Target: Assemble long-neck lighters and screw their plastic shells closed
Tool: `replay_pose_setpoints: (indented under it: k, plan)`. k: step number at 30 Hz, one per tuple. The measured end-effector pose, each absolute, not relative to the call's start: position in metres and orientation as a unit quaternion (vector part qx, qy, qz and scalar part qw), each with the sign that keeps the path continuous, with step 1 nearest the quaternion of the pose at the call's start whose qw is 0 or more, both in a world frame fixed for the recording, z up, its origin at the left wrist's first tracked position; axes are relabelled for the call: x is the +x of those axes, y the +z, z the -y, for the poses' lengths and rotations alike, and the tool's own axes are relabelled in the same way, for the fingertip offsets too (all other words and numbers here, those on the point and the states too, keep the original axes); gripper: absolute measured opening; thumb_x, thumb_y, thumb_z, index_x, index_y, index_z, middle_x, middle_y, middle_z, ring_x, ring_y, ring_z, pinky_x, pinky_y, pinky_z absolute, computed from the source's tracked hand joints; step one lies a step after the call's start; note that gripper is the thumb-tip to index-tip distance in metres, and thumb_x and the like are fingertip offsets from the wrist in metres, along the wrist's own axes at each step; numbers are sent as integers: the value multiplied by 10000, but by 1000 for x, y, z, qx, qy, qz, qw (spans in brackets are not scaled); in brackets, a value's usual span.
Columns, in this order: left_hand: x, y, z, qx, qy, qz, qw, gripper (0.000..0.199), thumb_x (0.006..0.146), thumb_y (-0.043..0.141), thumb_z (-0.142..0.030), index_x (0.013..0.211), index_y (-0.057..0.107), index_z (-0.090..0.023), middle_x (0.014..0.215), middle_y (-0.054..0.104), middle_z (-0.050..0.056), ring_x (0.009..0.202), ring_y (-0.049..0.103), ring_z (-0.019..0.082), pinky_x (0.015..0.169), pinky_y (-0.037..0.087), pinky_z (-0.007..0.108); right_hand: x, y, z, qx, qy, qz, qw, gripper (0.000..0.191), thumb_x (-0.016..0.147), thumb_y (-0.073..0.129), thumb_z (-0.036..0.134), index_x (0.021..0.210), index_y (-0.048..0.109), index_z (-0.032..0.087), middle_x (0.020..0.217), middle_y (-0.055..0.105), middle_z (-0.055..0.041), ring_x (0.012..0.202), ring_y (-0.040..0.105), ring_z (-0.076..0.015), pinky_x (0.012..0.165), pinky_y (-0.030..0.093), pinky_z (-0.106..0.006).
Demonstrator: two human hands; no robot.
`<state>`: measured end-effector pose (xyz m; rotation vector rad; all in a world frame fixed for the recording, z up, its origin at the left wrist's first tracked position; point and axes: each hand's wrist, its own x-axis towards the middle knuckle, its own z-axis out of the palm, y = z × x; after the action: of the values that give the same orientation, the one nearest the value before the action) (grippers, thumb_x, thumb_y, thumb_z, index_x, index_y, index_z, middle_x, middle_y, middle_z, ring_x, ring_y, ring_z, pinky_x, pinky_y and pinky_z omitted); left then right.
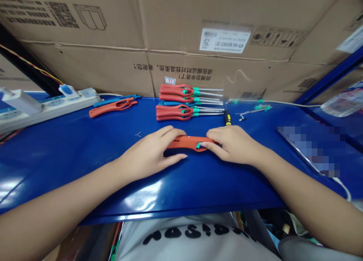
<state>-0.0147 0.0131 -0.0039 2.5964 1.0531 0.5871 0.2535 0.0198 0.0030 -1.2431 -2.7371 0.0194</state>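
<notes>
An orange lighter handle (184, 142) with a green trigger (198, 145) lies crosswise between my hands, low over the blue table. My left hand (154, 149) curls its fingers over the handle's left end, and its thumb stretches out below. At the other end, my right hand (231, 144) grips the handle with its thumb beside the trigger; that end is hidden by the fingers. Just behind are stacked long-nosed lighters (176, 113), mostly red with one blue, their metal tubes pointing right. A yellow-and-black screwdriver (227, 118) stands near the tube tips.
Orange and blue handle shells (112, 107) lie at the back left beside a white power strip (53, 104). Small loose parts (255, 109) sit at the back right. A phone (309, 149) with a cable lies at right. Cardboard boxes (181, 49) wall off the back.
</notes>
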Motion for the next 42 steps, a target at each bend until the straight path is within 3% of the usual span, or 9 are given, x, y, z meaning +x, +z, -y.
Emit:
replay_pose_setpoints:
  k: [5,8,10,16,21,27,33,36,42]
  plan:
    - [-17,-5,-15,920,156,-353,73,364,1014,492,-468,1249,617,-219,1121,724,53,962,695,242,800,501,341,254,5,-18,-394,56,914,81,409,1025,427,483,891,657,171,849,703,-45,715,632,-171,603,381,-289]
    - [-19,-5,-16,918,150,-356,87,408,1018,460,-516,1247,648,-234,1044,757,45,897,719,244,770,496,336,257,5,-21,-324,66,932,147,355,995,535,451,1180,652,172,1127,727,-74,1007,686,-204,809,505,-312]
    - [-19,-5,-16,917,151,-353,112,405,1024,446,-518,1218,674,-245,970,765,31,824,721,226,708,480,308,258,2,-22,-269,43,943,191,314,987,578,364,1224,656,172,1197,727,-78,1094,678,-204,915,519,-320]
    - [-17,-6,-16,915,145,-338,163,398,1035,433,-503,1164,697,-235,924,762,28,791,715,214,681,474,296,255,-7,-21,-215,-6,935,283,167,972,582,192,1073,703,139,1017,779,-74,895,721,-175,792,566,-289]
    - [-14,-8,-9,913,157,-344,155,384,1039,439,-467,1271,641,-236,1132,735,54,968,708,232,825,530,333,253,-8,-17,-236,-43,935,260,187,991,556,241,1073,705,163,1022,786,-57,869,728,-189,756,549,-309]
    - [-9,-10,-4,918,149,-342,137,360,1057,406,-418,1197,660,-205,1021,699,58,921,680,212,811,528,326,238,-6,-10,-281,-1,938,201,301,1041,472,345,1090,720,181,1087,778,-62,950,725,-186,822,532,-320]
    - [-17,-1,-15,902,180,-373,120,352,1047,429,-419,1067,687,-180,960,706,55,851,666,212,741,489,318,264,6,-30,-386,-40,915,112,564,941,627,464,1415,547,168,1307,675,-129,1173,623,-309,951,496,-471]
    - [-24,5,-20,896,205,-380,101,363,1041,443,-421,1058,699,-164,950,717,62,855,661,217,749,476,319,286,8,-44,-437,-76,890,110,530,918,658,397,1383,565,159,1321,659,-143,1195,603,-342,953,489,-501]
    - [-31,7,-28,889,217,-395,77,373,1036,449,-424,1039,714,-162,949,737,67,821,667,212,726,469,311,309,10,-62,-473,-66,866,151,244,899,659,328,1065,712,158,1054,743,-114,983,668,-298,894,507,-456]
